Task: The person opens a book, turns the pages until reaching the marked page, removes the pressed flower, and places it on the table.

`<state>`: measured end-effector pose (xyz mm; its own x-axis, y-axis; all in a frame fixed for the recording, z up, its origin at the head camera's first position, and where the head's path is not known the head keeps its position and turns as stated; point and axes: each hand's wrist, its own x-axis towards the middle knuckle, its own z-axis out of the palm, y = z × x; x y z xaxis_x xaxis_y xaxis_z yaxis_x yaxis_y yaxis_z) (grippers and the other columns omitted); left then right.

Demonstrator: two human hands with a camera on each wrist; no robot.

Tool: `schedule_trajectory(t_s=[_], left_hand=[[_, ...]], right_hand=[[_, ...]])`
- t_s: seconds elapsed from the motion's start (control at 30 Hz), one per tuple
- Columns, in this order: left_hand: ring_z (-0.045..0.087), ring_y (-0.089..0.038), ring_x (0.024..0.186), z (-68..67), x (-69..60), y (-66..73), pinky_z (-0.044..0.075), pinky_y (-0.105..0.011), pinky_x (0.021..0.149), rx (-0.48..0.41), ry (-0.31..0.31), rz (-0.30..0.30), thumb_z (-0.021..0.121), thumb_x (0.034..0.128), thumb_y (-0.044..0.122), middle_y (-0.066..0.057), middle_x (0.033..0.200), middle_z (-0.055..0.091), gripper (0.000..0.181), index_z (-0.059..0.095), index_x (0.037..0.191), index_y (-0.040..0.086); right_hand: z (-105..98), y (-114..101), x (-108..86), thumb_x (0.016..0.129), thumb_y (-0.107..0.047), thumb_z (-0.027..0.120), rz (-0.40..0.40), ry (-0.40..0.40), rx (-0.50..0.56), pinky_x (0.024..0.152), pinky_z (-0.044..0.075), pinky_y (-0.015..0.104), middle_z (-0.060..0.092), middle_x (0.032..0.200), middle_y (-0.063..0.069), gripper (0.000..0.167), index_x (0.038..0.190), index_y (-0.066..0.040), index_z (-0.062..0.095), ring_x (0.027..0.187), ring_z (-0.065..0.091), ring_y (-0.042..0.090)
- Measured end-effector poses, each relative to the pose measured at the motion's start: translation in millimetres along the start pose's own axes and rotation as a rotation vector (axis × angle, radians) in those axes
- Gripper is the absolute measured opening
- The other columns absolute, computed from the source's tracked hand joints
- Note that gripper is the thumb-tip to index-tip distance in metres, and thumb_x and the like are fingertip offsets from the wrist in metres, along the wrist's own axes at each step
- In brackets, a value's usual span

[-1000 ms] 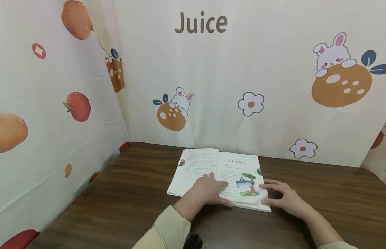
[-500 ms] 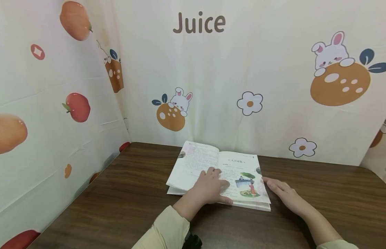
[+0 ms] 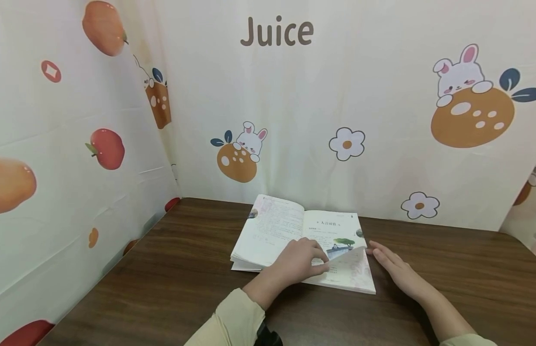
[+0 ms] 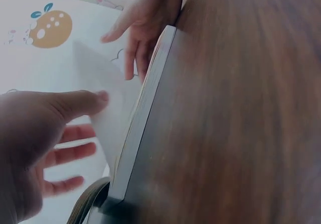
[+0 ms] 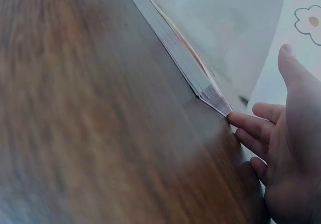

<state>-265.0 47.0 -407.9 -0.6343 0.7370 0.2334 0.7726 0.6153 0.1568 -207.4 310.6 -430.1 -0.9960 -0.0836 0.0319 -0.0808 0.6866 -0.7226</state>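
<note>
An open book [image 3: 272, 230] lies on the wooden table, printed text on both sides. My left hand [image 3: 296, 262] reaches over its lower middle and pinches a right-hand page [image 3: 337, 235] between thumb and index finger. The lower part of that page is lifted and bent, with part of its coloured picture still showing. Another page [image 3: 356, 271] is uncovered beneath it. In the right wrist view the raised page [image 5: 251, 28] stands up from the book. My right hand [image 3: 399, 274] rests beside the book's right edge, fingers extended, fingertips at the book's side [image 5: 215, 101].
A brown wooden table [image 3: 177, 269] bears the book. Behind it hangs a pale curtain [image 3: 302, 96] printed with rabbits, fruit and flowers, close to the book's far edge. A similar curtain [image 3: 65, 202] borders the left side.
The left fingers were spread flat on the book; now they pinch the right page, whose lower part has risen. The right hand let go of the page edge and drew slightly outward, fingers straightened.
</note>
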Motion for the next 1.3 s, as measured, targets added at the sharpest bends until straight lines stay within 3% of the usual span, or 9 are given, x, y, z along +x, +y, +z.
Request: schedule_trajectory(t_s=[0.27,0.43,0.7,0.87,0.97,1.03,1.17,1.3], left_hand=[[0.057,-0.007,0.082,-7.6,-0.3,2.4,0.043,-0.019,0.071,-0.023,0.309,0.009,0.068,0.0836,0.032,0.012,0.088,0.066,0.013,0.074,0.089,0.022],[0.056,-0.008,0.078,-11.7,-0.8,-1.1,0.042,-0.016,0.067,-0.040,0.424,-0.005,0.069,0.0824,0.028,0.010,0.085,0.066,0.011,0.074,0.087,0.020],[0.056,-0.009,0.074,-22.1,-0.8,-7.3,0.043,-0.017,0.064,-0.076,0.676,0.062,0.073,0.0776,0.021,0.006,0.079,0.065,0.006,0.072,0.078,0.015],[0.055,-0.010,0.073,-33.1,-1.8,-14.4,0.044,-0.019,0.063,-0.108,0.781,0.060,0.073,0.0765,0.017,0.005,0.078,0.065,0.006,0.070,0.075,0.012],[0.056,-0.011,0.074,-41.5,-3.5,-20.5,0.045,-0.022,0.064,-0.128,0.788,0.009,0.071,0.0775,0.016,0.005,0.078,0.065,0.006,0.070,0.074,0.011],[0.056,-0.011,0.074,-47.8,-5.4,-25.1,0.045,-0.023,0.064,-0.131,0.748,-0.065,0.069,0.0791,0.018,0.005,0.077,0.065,0.007,0.070,0.075,0.012],[0.056,-0.012,0.073,-62.3,-10.9,-35.2,0.047,-0.026,0.068,-0.091,0.597,-0.246,0.065,0.0831,0.025,0.005,0.075,0.064,0.015,0.071,0.076,0.014],[0.053,-0.013,0.068,-78.4,-17.8,-43.9,0.046,-0.029,0.062,-0.057,0.409,-0.393,0.062,0.0857,0.028,0.004,0.072,0.059,0.020,0.070,0.075,0.014]], right_hand=[[2,1,0.8,0.100,-0.042,0.028,-0.001,0.001,0.014,0.086,0.003,0.074,0.041,0.138,0.022,0.060,0.143,0.000,0.025,0.130,0.009,0.051],[2,1,1.0,0.100,-0.039,0.031,-0.012,0.007,0.002,0.086,0.005,0.074,0.042,0.137,0.022,0.057,0.142,0.000,0.028,0.129,0.012,0.051],[2,2,1.0,0.099,-0.038,0.034,-0.023,0.014,-0.009,0.087,0.011,0.072,0.042,0.136,0.023,0.057,0.141,0.000,0.028,0.128,0.016,0.049],[2,3,0.6,0.099,-0.037,0.035,-0.025,0.011,-0.006,0.087,0.013,0.070,0.043,0.136,0.023,0.056,0.141,-0.001,0.028,0.127,0.019,0.048],[2,3,0.3,0.099,-0.036,0.035,-0.020,0.005,-0.002,0.086,0.012,0.071,0.042,0.136,0.023,0.055,0.141,-0.001,0.028,0.127,0.019,0.047],[3,4,0.3,0.099,-0.036,0.036,-0.018,0.002,-0.001,0.087,0.013,0.071,0.042,0.137,0.023,0.056,0.142,-0.001,0.027,0.127,0.019,0.047],[2,3,0.4,0.099,-0.038,0.036,-0.012,0.001,-0.005,0.087,0.014,0.070,0.042,0.137,0.023,0.057,0.142,-0.001,0.027,0.127,0.019,0.047],[2,3,0.9,0.099,-0.038,0.036,-0.013,0.004,-0.014,0.087,0.014,0.070,0.042,0.136,0.023,0.057,0.141,-0.001,0.028,0.127,0.019,0.048]])
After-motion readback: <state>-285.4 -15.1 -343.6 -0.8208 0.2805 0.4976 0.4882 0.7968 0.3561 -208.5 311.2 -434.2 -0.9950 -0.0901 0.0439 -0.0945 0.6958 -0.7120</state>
